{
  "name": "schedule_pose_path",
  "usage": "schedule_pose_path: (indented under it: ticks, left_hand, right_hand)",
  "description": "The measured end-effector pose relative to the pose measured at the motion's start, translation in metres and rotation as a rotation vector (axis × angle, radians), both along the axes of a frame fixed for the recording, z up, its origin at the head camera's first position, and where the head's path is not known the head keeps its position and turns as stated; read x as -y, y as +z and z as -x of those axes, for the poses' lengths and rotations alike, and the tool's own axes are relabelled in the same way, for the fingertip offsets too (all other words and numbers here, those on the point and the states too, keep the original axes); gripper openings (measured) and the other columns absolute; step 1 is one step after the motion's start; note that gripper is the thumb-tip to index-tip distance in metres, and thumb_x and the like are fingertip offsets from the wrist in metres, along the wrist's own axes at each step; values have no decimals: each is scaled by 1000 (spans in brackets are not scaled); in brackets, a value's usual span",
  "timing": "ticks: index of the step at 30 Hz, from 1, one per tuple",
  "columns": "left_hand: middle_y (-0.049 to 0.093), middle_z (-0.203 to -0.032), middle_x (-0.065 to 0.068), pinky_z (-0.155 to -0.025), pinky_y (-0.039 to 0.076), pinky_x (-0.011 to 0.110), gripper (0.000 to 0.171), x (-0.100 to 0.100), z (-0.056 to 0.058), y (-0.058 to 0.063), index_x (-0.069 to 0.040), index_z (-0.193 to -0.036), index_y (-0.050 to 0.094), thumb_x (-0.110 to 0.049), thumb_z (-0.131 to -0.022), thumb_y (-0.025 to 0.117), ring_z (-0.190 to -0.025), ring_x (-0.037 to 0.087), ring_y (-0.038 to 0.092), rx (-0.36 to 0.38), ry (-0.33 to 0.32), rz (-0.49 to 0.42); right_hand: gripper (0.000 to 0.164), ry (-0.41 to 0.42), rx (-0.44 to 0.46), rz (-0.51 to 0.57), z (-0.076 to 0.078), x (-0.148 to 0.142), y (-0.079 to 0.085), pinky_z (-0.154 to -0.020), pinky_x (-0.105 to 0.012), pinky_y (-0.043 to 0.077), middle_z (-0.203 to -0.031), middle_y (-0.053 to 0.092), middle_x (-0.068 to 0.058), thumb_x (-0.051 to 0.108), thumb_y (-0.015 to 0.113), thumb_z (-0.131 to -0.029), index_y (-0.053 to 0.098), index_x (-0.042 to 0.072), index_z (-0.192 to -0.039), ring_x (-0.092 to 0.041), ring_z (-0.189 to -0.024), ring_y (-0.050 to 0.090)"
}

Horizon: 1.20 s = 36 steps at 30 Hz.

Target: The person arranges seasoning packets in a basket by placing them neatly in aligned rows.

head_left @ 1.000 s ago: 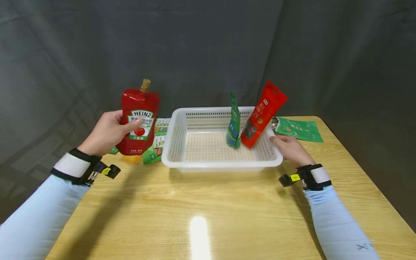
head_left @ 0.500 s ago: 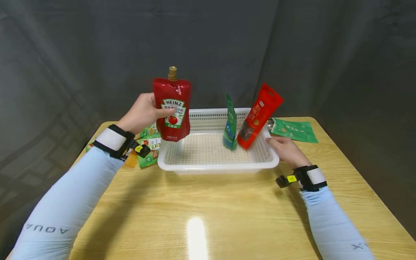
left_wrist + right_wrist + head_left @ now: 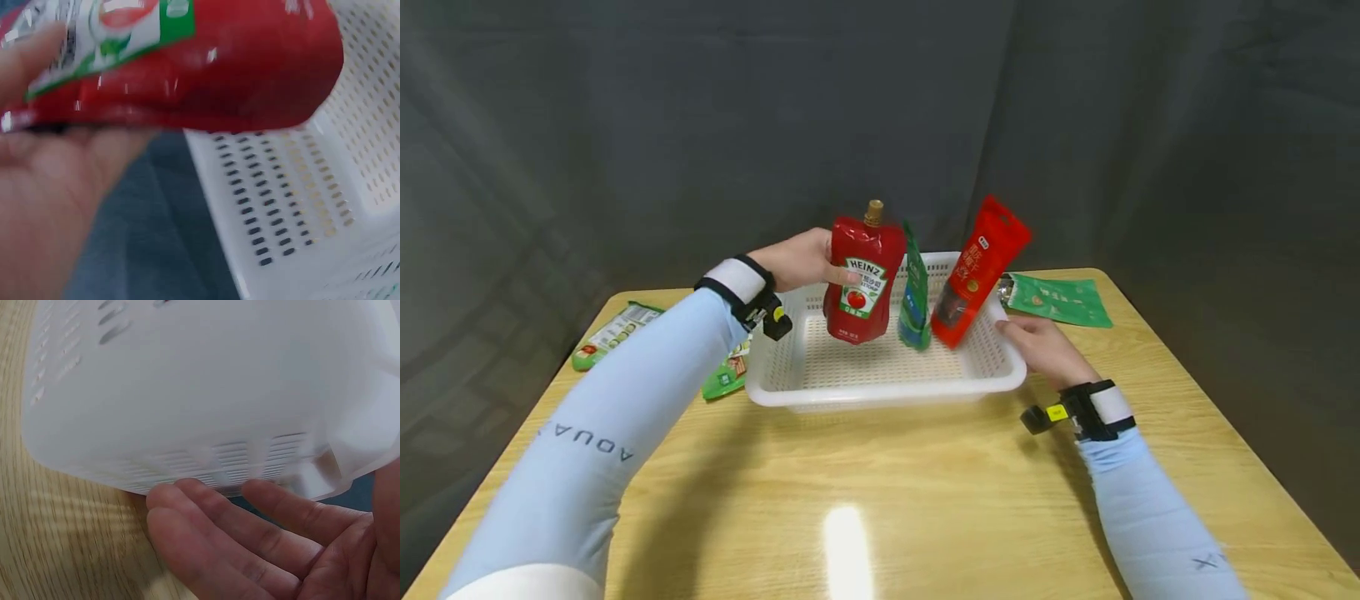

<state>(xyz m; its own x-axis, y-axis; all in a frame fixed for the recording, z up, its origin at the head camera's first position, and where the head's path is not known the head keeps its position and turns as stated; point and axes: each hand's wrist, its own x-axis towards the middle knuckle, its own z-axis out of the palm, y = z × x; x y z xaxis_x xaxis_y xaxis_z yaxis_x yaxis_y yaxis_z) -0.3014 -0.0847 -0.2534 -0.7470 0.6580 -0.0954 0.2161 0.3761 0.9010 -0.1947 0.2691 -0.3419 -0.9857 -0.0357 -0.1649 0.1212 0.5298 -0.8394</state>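
While left grip (image 3: 805, 258) pinches, ketchup pouch (image 3: 867, 304) extends rightward.

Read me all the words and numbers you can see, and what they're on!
"HEINZ": red pouch.
"0": same pouch, lower down.
"AQUA": left sleeve.
"X": right sleeve.
Too small or blurred: other pouch print, the red packet, green packets, yellow wrist tags.

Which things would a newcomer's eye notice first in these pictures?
Probably the red Heinz ketchup pouch, which the left grip holds over the white perforated basket. Next, the tall red packet leaning inside the basket's right end, beside a standing green packet.
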Motion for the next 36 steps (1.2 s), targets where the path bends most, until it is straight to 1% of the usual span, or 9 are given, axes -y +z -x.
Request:
schedule_pose_path:
  ticks: [5,10,16,19,22,24,29,33,36]
  left_hand:
    - [64,-121,14,-95,49,47,31,-10,8,-10,1,-121,62,0,-90,61,-108,31,58,47,-7,93]
    - [62,-121,17,-92,48,50,30,-12,12,-16,4,-120,61,2,-90,54,-105,32,56,55,52,112]
    - [58,-127,21,-90,50,57,36,-15,20,-23,7,-125,58,8,-90,50,-111,34,54,135,98,101]
    - [58,-122,21,-85,53,53,27,-19,23,-30,10,-109,60,14,-85,48,-107,33,55,168,117,89]
    - [60,-115,19,-79,53,48,22,-22,26,-35,10,-93,60,19,-78,46,-100,29,54,162,173,57]
    - [61,-113,19,-77,53,48,24,-24,27,-37,12,-91,61,22,-75,45,-96,28,55,138,200,31]
    - [61,-114,21,-81,55,49,41,-28,22,-34,13,-113,60,25,-78,43,-94,27,60,90,259,-16]
    - [58,-113,18,-85,52,50,44,-31,18,-35,9,-121,54,22,-82,41,-92,27,55,119,291,-50]
    - [54,-119,18,-86,45,50,50,-31,17,-39,6,-131,47,21,-83,41,-96,29,50,149,282,-84]
  right_hand:
    - [58,1,-4,11,-2,2,-2,-72,-32,54,-116,64,-23,42,47,-103,51,-3,-140,-26,-86,63]
    - [58,6,-6,19,-1,5,-4,-72,-33,54,-113,65,-21,43,48,-103,53,-2,-138,-27,-85,63]
    - [57,15,-4,38,-2,11,-4,-73,-34,55,-112,66,-21,43,49,-102,54,-2,-137,-27,-84,65]
    - [58,18,9,42,-3,14,-4,-74,-33,54,-114,67,-20,44,49,-102,54,-1,-138,-27,-86,65]
    - [58,22,14,44,-6,18,-3,-76,-33,53,-115,67,-20,44,49,-102,55,-1,-137,-27,-88,64]
    - [57,24,13,47,-7,20,-3,-77,-33,53,-115,67,-20,44,49,-102,56,-1,-136,-27,-88,64]
    - [55,25,13,32,-7,23,-2,-78,-33,53,-115,67,-19,43,48,-102,57,0,-135,-27,-90,64]
    - [54,26,19,26,-7,24,-1,-78,-32,53,-115,66,-19,43,47,-103,58,0,-134,-28,-90,64]
    - [55,22,28,22,-7,25,0,-78,-32,52,-115,66,-19,43,47,-102,57,0,-134,-27,-90,63]
